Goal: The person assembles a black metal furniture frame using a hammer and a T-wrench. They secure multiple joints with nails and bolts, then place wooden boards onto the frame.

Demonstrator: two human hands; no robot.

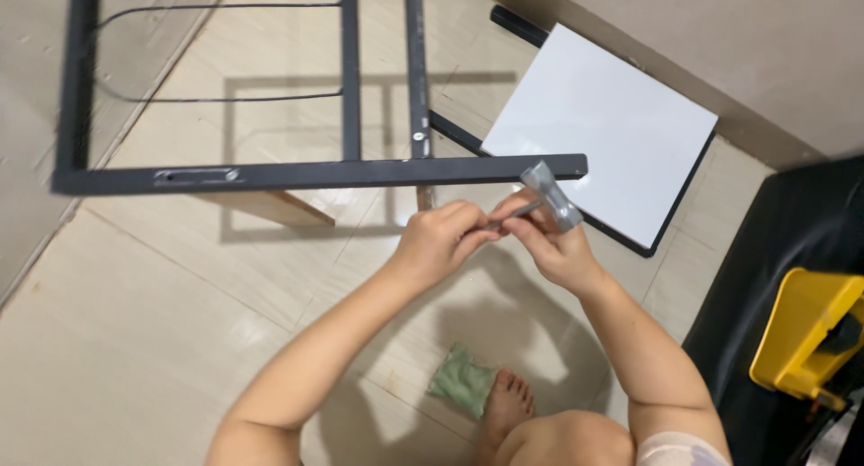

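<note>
Head view: looks steeply down from the person's head.
Range: near, hands [504, 237] mid-picture.
Beyond: floor [162, 340], frame [315, 174].

Both hands on a socket wrench at the frame's bottom rail.

I see left hand [438, 239] and right hand [551, 243] pinching a grey tubular socket wrench [549, 196] with thin cross bar, just under the black metal frame [315, 174]. White board [603, 124] leans beyond. Green cloth [462, 379] by bare foot [504, 407] on tile floor [162, 340]. Yellow tool case [805, 336] right.
</note>
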